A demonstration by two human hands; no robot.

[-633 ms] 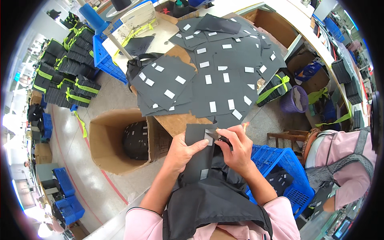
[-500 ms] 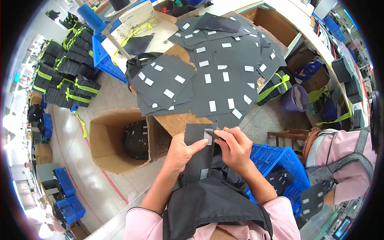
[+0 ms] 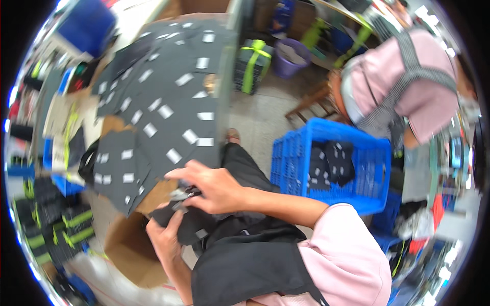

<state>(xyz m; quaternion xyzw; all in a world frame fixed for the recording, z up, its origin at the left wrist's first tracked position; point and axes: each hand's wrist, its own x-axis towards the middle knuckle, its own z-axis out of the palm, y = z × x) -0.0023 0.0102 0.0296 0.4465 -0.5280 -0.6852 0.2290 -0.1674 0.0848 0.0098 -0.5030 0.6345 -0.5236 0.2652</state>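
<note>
My left hand (image 3: 166,234) grips a dark grey fabric panel (image 3: 191,224) by its edge, the thumb lying on top. A small white patch (image 3: 200,233) shows near the panel's lower end. Over the panel's upper end, my right hand (image 3: 212,188) is closed around small dark snips (image 3: 191,192), its index finger stretched out to the left. Motion blur hides whether the blades touch the panel. Just beyond both hands, many similar dark panels (image 3: 168,127) with white patches lie overlapping on the table.
A blue plastic crate (image 3: 332,200) with patched dark pieces stands at my right. An open cardboard box (image 3: 130,255) is below the table at left. A co-worker in pink (image 3: 383,86) sits near a wooden stool (image 3: 306,104). Beyond are a purple basket (image 3: 292,64) and a tied bundle (image 3: 251,66).
My view has swung right, so the table now appears further left and the blue crate shows fully. Both hands keep hold of the panel and snips, and the panel is more tilted.
</note>
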